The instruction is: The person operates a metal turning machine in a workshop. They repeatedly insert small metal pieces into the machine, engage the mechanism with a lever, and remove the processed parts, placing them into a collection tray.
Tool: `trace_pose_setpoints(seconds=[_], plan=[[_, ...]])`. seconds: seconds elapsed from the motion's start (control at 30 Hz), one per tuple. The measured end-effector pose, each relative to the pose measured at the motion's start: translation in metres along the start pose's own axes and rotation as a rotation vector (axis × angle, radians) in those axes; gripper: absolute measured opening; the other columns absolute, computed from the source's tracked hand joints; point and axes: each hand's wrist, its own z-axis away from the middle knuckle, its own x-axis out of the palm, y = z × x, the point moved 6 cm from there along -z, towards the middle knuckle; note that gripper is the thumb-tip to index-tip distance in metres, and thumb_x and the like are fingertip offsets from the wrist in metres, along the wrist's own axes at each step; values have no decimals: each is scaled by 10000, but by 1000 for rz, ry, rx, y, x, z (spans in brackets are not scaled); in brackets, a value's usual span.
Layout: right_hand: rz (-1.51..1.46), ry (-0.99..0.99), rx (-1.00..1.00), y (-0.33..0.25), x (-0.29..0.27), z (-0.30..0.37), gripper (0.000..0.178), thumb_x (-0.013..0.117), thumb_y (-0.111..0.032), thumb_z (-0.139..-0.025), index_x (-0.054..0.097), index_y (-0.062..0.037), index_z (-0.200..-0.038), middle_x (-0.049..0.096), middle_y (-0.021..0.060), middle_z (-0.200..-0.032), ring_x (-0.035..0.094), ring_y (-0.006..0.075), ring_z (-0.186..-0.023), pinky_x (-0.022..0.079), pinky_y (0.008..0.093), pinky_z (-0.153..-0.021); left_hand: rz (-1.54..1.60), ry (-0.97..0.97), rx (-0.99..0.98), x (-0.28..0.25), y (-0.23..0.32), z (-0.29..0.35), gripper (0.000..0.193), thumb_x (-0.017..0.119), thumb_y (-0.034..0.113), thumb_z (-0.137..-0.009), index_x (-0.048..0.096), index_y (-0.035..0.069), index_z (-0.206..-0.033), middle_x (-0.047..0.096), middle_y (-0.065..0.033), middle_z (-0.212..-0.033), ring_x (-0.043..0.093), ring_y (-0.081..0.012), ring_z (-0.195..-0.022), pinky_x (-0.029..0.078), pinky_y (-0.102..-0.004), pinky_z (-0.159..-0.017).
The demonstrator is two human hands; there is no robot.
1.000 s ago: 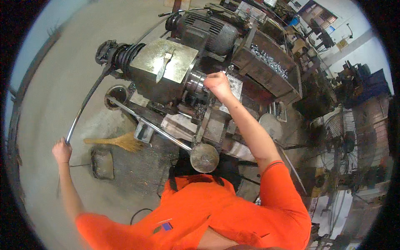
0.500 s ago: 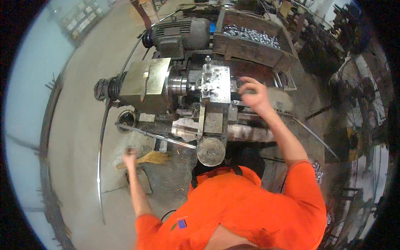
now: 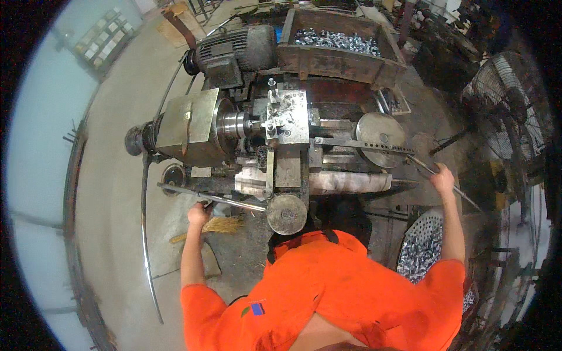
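In front of me stands a lathe-like machine with a round metal spindle (image 3: 233, 124) and a bright, flat metal tool block (image 3: 291, 120). To the right, my right hand (image 3: 443, 179) is closed around a long metal rod (image 3: 422, 164), which meets a flat bar with a row of holes (image 3: 377, 145). On the left, my left hand (image 3: 199, 215) is curled into a fist with a small dark thing at its fingertips, too indistinct to name. Just above it runs a metal lever (image 3: 225, 202) that reaches a round disc (image 3: 286, 214) close to my body.
A wooden crate (image 3: 339, 63) of small shiny metal parts sits behind the machine, beside an electric motor (image 3: 243, 50). More parts fill a perforated basket (image 3: 420, 248) at the right. A straw broom (image 3: 219, 224) lies left; a caged fan (image 3: 504, 96) stands far right.
My right hand has moved away from beside the tool block, rightward and nearer, and now grips the rod. My left hand has come slightly right and up, closer to the lever.
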Motion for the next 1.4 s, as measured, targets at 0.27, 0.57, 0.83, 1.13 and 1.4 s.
trace_pose_setpoints(seconds=[0.27,0.57,0.83,1.13,1.4], plan=[[332,-118,185,135,58,12,420,628,-251,-651,591,-78,-1032,632,158,-853,606,332,-840,488,428,-734,1120,216,-320,-78,-39,11,425,563,361,-858,588,-54,-944,619,-129,-727,595,-191,-524,505,-303,-485],[-3,31,80,51,68,189,248,595,-257,-621,598,-30,-721,594,197,-698,584,391,-671,475,438,-627,1293,419,-428,-66,5,-15,386,536,291,-848,458,-16,-1069,568,-117,-799,577,-213,-551,524,-341,-472],[-408,-76,198,11,70,227,262,548,-251,-627,574,-21,-750,544,192,-610,544,373,-601,430,420,-569,1298,276,-438,-70,8,-15,396,504,218,-848,419,12,-1175,570,-144,-948,617,-240,-658,543,-339,-472],[-436,-147,294,-11,53,231,279,569,-240,-619,559,-17,-786,559,192,-648,539,370,-601,422,415,-563,1208,166,-442,-73,-1,-20,338,507,282,-846,479,-35,-961,560,-139,-680,587,-243,-468,531,-332,-415],[181,54,50,88,66,139,497,639,-298,-613,572,-84,-1057,617,160,-843,605,340,-705,491,442,-602,1126,69,-530,-70,-5,-16,396,496,334,-857,476,-50,-950,585,-165,-641,593,-270,-437,518,-346,-402]])
